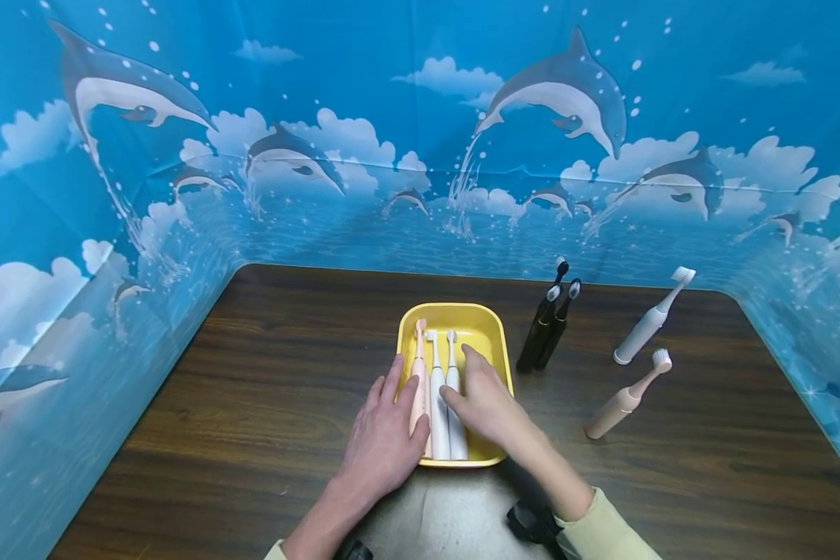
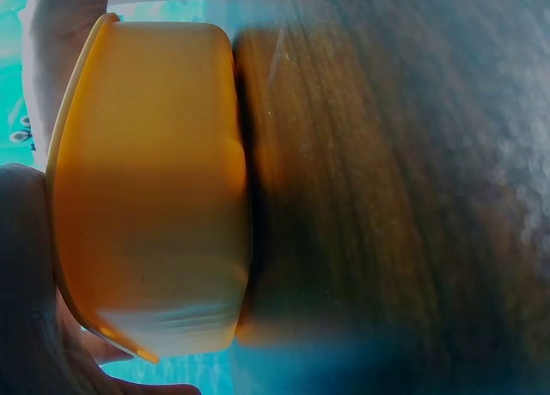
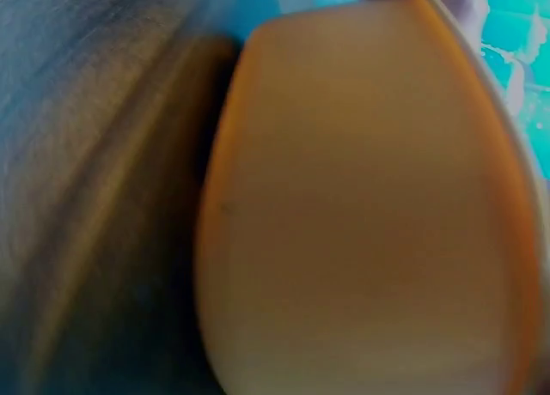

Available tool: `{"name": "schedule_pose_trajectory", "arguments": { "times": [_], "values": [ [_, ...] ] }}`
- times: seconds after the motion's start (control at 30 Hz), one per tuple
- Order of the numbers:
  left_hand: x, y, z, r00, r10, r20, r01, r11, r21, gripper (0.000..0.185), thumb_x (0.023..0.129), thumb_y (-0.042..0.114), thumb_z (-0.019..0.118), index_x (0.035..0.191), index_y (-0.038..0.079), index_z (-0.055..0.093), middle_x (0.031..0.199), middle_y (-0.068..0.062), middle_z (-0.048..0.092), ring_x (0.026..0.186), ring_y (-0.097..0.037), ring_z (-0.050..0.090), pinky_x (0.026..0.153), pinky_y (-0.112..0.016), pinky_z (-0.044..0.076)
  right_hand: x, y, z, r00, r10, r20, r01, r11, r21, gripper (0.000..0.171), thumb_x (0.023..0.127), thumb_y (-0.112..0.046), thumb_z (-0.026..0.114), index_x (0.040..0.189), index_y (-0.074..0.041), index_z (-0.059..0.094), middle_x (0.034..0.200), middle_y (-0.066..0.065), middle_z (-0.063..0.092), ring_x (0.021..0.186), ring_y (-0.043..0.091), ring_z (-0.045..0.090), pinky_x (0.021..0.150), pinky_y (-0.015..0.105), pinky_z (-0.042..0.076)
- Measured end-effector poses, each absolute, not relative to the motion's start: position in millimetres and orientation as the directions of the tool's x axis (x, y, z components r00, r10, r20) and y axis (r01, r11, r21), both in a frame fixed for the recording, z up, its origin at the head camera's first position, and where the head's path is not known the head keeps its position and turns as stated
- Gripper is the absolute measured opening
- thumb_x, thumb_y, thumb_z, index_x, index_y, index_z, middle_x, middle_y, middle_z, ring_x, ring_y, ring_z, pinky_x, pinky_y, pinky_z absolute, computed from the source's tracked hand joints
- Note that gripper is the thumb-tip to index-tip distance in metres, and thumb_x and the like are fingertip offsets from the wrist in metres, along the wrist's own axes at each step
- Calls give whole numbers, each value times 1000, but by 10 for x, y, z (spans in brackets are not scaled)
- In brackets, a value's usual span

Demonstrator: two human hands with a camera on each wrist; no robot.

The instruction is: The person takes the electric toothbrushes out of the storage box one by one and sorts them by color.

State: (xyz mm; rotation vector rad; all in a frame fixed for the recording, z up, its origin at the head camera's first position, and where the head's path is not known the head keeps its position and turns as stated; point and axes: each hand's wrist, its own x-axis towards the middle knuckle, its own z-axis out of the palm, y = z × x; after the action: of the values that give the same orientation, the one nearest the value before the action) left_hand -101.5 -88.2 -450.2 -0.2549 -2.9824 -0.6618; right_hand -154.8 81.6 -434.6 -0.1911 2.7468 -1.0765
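Flanking three toothbrushes (image 1: 438, 400) in a yellow tray (image 1: 481, 333), left hand (image 1: 386, 445) at eight o'clock, right hand (image 1: 491, 403) at four, fingers apart

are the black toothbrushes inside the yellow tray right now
No, the head view shows the black toothbrushes standing on the table, to the right of the yellow tray.
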Motion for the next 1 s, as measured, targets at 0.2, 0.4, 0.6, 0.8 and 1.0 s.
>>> {"name": "schedule_pose_trajectory", "arguments": {
  "times": [0.2, 0.4, 0.6, 0.8, 1.0],
  "values": [
    [-1018, -878, -4511, -984, 143, 103, 173, 891, 419, 55, 96, 31, 62, 145, 8, 57, 168, -9, 24, 140, -47, 41, 101, -64, 44, -1610, 720, -4443, -966, -169, -195, -29, 822, -569, 72, 95, -29, 71, 147, 10, 41, 131, 25, 57, 114, 34, 58, 104, 50, 46],
    [-1013, -873, -4498, -986, 134, 95, 162, 892, 423, 56, 95, 33, 62, 146, 10, 56, 169, -8, 23, 141, -46, 40, 102, -64, 43, -1638, 704, -4443, -961, -136, -241, 26, 822, -568, 60, 93, -33, 75, 132, 6, 52, 98, 13, 59, 82, 26, 59, 70, 39, 52],
    [-1017, -877, -4496, -986, 133, 97, 162, 892, 421, 56, 96, 33, 61, 147, 11, 56, 169, -9, 23, 141, -46, 40, 102, -64, 43, -1658, 704, -4421, -952, -142, -269, 52, 796, -603, 59, 90, -32, 80, 127, 6, 54, 88, 10, 58, 77, 23, 59, 62, 34, 50],
    [-1010, -883, -4484, -989, 126, 76, 147, 893, 425, 57, 96, 34, 61, 147, 11, 56, 169, -8, 21, 142, -46, 39, 104, -64, 42, -1659, 698, -4431, -938, -192, -287, 41, 762, -646, 61, 90, -26, 80, 134, 6, 53, 97, 12, 63, 84, 23, 60, 71, 38, 54],
    [-1020, -885, -4478, -989, 129, 67, 145, 892, 428, 57, 96, 35, 60, 148, 12, 55, 169, -7, 21, 142, -45, 38, 105, -63, 41, -1634, 706, -4433, -935, -236, -263, -5, 752, -659, 63, 93, -23, 76, 145, 1, 49, 119, 18, 65, 97, 26, 63, 87, 47, 55]
  ]
}}
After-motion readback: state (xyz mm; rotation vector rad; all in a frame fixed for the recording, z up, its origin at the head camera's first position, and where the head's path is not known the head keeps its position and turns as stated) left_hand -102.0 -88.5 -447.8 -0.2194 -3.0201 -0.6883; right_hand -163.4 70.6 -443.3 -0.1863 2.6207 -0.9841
